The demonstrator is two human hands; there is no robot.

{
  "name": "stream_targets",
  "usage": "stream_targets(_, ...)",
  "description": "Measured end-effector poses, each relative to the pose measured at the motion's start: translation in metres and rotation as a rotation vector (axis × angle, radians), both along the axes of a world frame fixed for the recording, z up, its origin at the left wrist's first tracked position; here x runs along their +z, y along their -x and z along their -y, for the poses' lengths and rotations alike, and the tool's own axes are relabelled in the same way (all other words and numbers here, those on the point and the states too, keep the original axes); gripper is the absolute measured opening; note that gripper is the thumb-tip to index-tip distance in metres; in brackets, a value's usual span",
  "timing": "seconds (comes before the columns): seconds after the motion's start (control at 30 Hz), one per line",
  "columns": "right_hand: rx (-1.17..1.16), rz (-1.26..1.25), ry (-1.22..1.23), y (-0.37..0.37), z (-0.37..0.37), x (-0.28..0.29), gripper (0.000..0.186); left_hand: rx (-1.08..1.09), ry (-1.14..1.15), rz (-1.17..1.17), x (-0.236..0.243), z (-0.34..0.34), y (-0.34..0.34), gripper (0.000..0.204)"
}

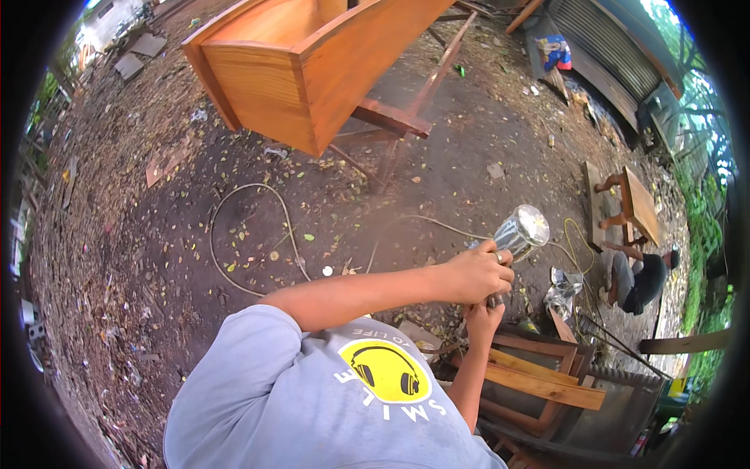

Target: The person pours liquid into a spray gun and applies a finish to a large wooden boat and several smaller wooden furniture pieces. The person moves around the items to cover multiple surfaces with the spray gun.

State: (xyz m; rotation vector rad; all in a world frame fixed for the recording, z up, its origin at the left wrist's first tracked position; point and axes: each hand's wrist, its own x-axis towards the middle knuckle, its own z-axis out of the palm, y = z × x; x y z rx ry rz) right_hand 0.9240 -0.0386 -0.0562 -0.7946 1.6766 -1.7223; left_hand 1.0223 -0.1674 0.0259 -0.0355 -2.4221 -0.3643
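Progress: visible faces of the wooden cabinet (367, 78) look evenly orange-brown; can't tell if any coat is pending, far sides hidden. Cabinet sits tilted at top of view on a timber stand (391, 119), well apart from the hands. Left forearm crosses the chest, left hand (478, 273) wrapped round the near end of a metal-cupped tool (522, 228), likely a sprayer; right hand (484, 314) just below, looks closed on it too, contact mostly hidden
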Motion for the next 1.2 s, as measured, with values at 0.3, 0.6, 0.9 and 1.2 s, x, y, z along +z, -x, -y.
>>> stream_targets(0.3,0.151,0.145,-0.093,-0.03,0.019,0.001,0.021,0.12,-0.224,-0.04,-0.017,0.008,-0.031,0.016)
stream_targets(0.6,0.286,0.473,0.094,-0.053,0.064,0.084,0.036,0.446,-0.272,-0.044,-0.019,-0.009,-0.154,0.02)
stream_targets(0.9,0.429,0.442,0.166,-0.043,0.097,0.112,0.041,0.887,-0.491,0.907,-0.183,-0.025,-0.288,0.044)
stream_targets(1.2,0.355,0.39,-0.054,-0.052,0.109,0.05,0.03,0.997,-0.884,1.087,-0.237,-0.066,-0.375,0.049)
